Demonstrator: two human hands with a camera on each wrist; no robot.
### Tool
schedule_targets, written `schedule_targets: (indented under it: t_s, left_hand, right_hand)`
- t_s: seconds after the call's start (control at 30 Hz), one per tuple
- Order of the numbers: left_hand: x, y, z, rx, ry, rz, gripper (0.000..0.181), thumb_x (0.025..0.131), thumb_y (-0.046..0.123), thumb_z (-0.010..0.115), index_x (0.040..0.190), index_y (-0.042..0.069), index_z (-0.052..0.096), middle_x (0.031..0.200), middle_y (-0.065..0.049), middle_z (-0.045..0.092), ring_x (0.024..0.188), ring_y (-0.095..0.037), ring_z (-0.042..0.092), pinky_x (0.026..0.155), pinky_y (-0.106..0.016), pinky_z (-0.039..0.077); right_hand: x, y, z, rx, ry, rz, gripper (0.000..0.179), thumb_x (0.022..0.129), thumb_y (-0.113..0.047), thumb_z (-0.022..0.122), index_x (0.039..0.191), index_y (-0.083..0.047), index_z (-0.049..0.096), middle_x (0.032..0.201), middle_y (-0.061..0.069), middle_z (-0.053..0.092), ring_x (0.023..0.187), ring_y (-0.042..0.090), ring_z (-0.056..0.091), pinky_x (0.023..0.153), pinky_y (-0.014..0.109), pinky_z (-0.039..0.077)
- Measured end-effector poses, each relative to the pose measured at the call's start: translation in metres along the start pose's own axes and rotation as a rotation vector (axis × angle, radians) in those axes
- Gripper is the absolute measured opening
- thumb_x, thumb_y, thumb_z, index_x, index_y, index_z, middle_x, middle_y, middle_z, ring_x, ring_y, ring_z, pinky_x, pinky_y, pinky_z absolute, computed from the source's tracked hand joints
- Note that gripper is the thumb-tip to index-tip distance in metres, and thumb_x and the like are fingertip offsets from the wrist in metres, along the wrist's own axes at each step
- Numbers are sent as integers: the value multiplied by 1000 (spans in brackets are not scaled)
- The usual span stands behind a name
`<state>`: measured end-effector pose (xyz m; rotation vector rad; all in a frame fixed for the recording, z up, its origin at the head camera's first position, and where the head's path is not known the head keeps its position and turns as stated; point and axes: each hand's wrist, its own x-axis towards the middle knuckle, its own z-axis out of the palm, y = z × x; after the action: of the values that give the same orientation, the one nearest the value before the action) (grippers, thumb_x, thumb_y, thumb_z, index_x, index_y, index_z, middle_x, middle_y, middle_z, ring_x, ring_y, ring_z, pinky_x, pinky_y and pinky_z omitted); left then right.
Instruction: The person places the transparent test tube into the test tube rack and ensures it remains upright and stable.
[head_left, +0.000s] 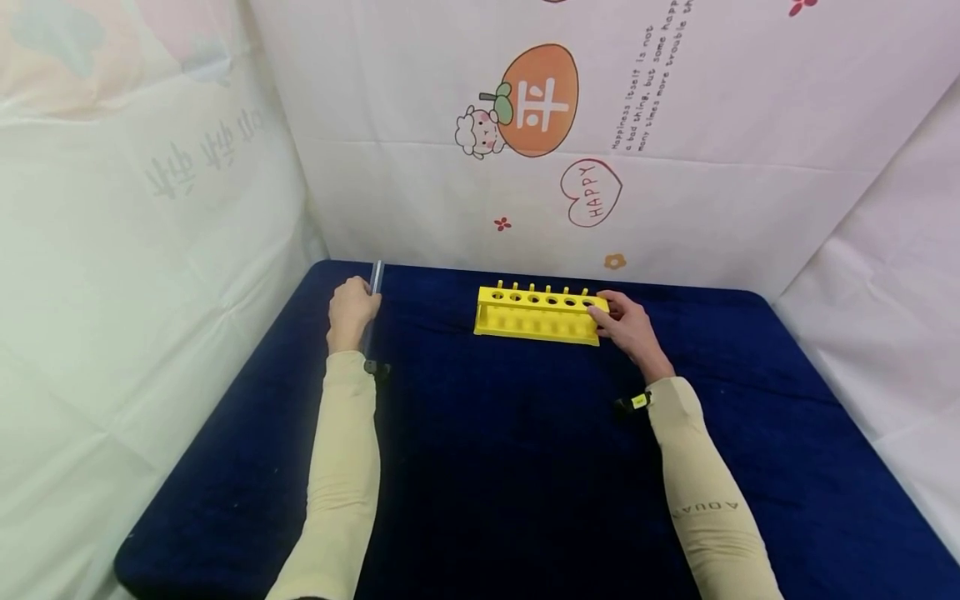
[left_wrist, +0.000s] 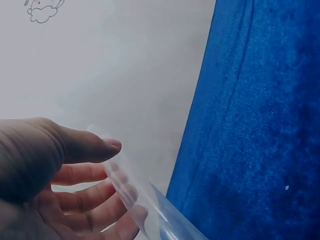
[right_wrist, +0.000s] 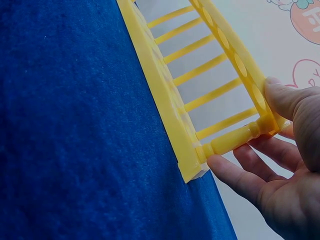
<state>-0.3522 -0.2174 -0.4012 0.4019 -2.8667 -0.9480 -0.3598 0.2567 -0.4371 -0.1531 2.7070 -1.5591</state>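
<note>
Fingers [right_wrist: 242, 177] of the right hand [head_left: 630, 327] are bent around the right end of the yellow rack [head_left: 537, 315], parted just as far as the end post [right_wrist: 230, 141] and top rail require. From where I sit, the right wrist feed gives me the thumb pressed on the rail and the fingertips against the post. The rack stands upright about midway along the far edge of the worktop [head_left: 502, 433], its row of round holes facing up and six pegs [right_wrist: 212, 95] behind. I cannot tell whether its whole base sits flat on the blue surface.

Over near the far left corner, the left hand [head_left: 350, 312] has its thumb and curled fingers about a clear tube [left_wrist: 172, 220], nearly closed on it; I can see fingertips through the plastic. On my head view the tube slants upward, its top reaching the far edge. Whether its lower end touches the worktop, I cannot tell. Hand and tube are well apart from the rack's left end.

Beyond the far edge I have a white backdrop [head_left: 405, 192] with an orange fruit print [head_left: 538, 100].
</note>
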Motion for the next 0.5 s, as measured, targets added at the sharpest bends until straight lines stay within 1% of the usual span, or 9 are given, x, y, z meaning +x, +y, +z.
schedule_targets:
  t_s: [0.17, 0.27, 0.4, 0.5]
  left_hand:
    - [-1, 5, -2, -30, -19, -15, 36, 98, 26, 52, 126, 4, 58, 122, -20, 62, 105, -38, 62, 86, -52, 53]
    - [-3, 9, -3, -56, -39, -19, 39, 99, 29, 53, 130, 5, 54, 129, -20, 59, 111, -38, 59, 91, -54, 51]
    - [-5, 15, -4, -64, -40, 4, 40, 99, 29, 53, 131, 5, 53, 132, -19, 56, 113, -38, 58, 93, -55, 50]
    - [-7, 19, -4, -60, -27, 29, 40, 100, 29, 53, 131, 5, 53, 130, -19, 57, 112, -38, 58, 93, -54, 50]
  right_hand:
    - [0, 1, 1, -6, 2, -4, 72, 95, -47, 59, 151, -10, 35, 141, 25, 47, 121, 40, 55, 93, 49, 54]
    - [0, 0, 0, -16, 3, 1, 73, 95, -47, 59, 151, -9, 35, 140, 25, 48, 120, 40, 56, 92, 49, 54]
    - [0, 0, 1, -16, 10, 2, 72, 94, -47, 60, 150, -9, 36, 139, 24, 49, 119, 39, 56, 92, 49, 54]
    - [1, 0, 2, -19, 17, 7, 71, 94, -46, 60, 150, -9, 37, 140, 23, 49, 119, 38, 57, 91, 47, 55]
